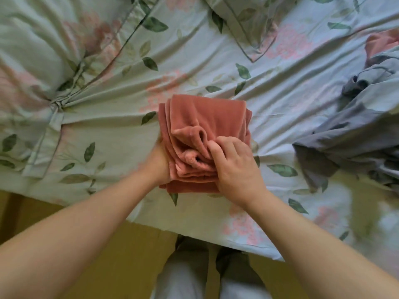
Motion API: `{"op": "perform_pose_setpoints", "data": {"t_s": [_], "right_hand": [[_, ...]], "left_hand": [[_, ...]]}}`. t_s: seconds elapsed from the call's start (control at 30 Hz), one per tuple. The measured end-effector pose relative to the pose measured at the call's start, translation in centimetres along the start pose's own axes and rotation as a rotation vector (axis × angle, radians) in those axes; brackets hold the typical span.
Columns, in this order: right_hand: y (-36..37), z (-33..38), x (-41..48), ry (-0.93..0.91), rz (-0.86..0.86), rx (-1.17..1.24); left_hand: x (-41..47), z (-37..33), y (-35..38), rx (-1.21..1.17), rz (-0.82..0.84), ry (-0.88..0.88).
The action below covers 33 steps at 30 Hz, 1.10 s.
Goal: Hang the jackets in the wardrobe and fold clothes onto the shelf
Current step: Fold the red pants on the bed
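Observation:
A folded rust-pink fleece garment [205, 119] lies in a thick stack on the floral bed sheet [280, 87], near the bed's front edge. My left hand [158, 162] is at the stack's left side with its fingers tucked under the layers and hidden. My right hand [235, 165] lies on the stack's near right corner, fingers curled into the bunched top folds. The near end of the stack is rumpled between the two hands.
A grey crumpled garment [354, 134] lies on the bed at the right, with a bit of pink cloth [380, 44] behind it. Pillows [54, 50] sit at the back left. The bed edge runs across the bottom, with yellow floor [121, 255] and my legs below.

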State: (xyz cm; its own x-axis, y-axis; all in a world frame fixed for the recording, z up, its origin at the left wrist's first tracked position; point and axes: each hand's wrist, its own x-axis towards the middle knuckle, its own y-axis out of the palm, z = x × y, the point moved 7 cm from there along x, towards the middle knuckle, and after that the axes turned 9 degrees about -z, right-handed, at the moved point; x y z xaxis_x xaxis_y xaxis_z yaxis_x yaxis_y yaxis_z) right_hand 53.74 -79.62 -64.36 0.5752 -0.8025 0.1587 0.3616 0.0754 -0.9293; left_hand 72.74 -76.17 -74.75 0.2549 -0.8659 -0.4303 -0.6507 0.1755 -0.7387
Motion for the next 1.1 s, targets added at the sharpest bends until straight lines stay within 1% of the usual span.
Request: {"op": "perform_pose_setpoints", "data": {"t_s": [0.03, 0.07, 0.13, 0.17, 0.2, 0.27, 0.33, 0.4, 0.43, 0.5, 0.57, 0.63, 0.7, 0.73, 0.8, 0.83, 0.9, 0.93, 1.0, 1.03, 1.07, 1.1], "right_hand": [[1.2, 0.2, -0.9, -0.016, 0.050, -0.029], [2.3, 0.5, -1.7, -0.040, 0.103, -0.054], [3.9, 1.2, -2.8, -0.088, 0.176, -0.093], [4.3, 1.5, -3.1, -0.098, 0.189, -0.107], [4.4, 1.7, -3.4, -0.094, 0.192, -0.114], [4.3, 2.0, -3.7, -0.097, 0.153, -0.108], [3.4, 2.2, -3.9, -0.132, 0.060, -0.100], [1.7, 2.5, -4.0, -0.159, -0.088, -0.096], [0.8, 2.7, -4.0, -0.168, -0.156, -0.087], [-0.5, 3.4, -4.1, -0.201, -0.227, -0.060], [-0.2, 3.7, -4.6, -0.232, -0.208, -0.039], [1.0, 3.4, -5.3, -0.217, -0.116, -0.022], [2.0, 3.1, -5.9, -0.176, -0.033, 0.033], [2.0, 3.1, -5.7, -0.151, -0.022, 0.067], [1.5, 2.8, -4.6, -0.028, -0.023, 0.142], [1.2, 2.3, -3.9, 0.086, -0.027, 0.189], [0.7, 1.0, -2.8, 0.380, -0.032, 0.241], [1.0, 0.1, -2.8, 0.532, 0.005, 0.209], [2.0, -1.8, -4.5, 0.829, 0.199, 0.110], [2.4, -2.4, -5.9, 0.992, 0.303, 0.123], [2.8, -2.6, -7.3, 1.170, 0.381, 0.216], [3.3, -2.1, -8.7, 1.352, 0.436, 0.381]], "left_hand": [[-1.2, 0.0, -1.2, -0.103, -0.056, -0.093], [-1.3, 1.7, -2.0, -0.163, -0.220, -0.131], [-3.0, 3.2, -4.2, -0.330, -0.378, -0.298], [-3.6, 3.2, -4.6, -0.438, -0.403, -0.381], [-3.8, 3.5, -4.5, -0.529, -0.383, -0.474], [-3.3, 2.8, -3.7, -0.661, -0.278, -0.563], [-3.1, 1.1, -3.8, -0.634, -0.234, -0.544], [-3.7, -1.7, -4.1, -0.528, -0.195, -0.497], [-3.8, -2.4, -4.1, -0.494, -0.194, -0.493], [-4.4, -3.5, -3.9, -0.490, -0.198, -0.468], [-5.1, -3.8, -3.6, -0.450, -0.204, -0.404], [-5.8, -3.2, -3.0, -0.422, -0.193, -0.371], [-6.3, -1.8, -1.7, -0.403, -0.178, -0.406], [-6.5, -0.9, -1.1, -0.400, -0.173, -0.470], [-6.5, 1.0, 0.1, -0.390, -0.140, -0.624], [-6.2, 1.8, 0.6, -0.410, -0.111, -0.683], [-5.2, 3.4, 1.7, -0.450, -0.067, -0.754], [-4.8, 3.7, 1.9, -0.465, -0.053, -0.775], [-4.8, 3.6, 1.9, -0.510, -0.022, -0.811], [-5.2, 2.9, 1.5, -0.536, -0.006, -0.826], [-5.8, 2.4, 1.3, -0.565, 0.011, -0.846], [-6.4, 1.9, 1.1, -0.603, 0.030, -0.859]]}}
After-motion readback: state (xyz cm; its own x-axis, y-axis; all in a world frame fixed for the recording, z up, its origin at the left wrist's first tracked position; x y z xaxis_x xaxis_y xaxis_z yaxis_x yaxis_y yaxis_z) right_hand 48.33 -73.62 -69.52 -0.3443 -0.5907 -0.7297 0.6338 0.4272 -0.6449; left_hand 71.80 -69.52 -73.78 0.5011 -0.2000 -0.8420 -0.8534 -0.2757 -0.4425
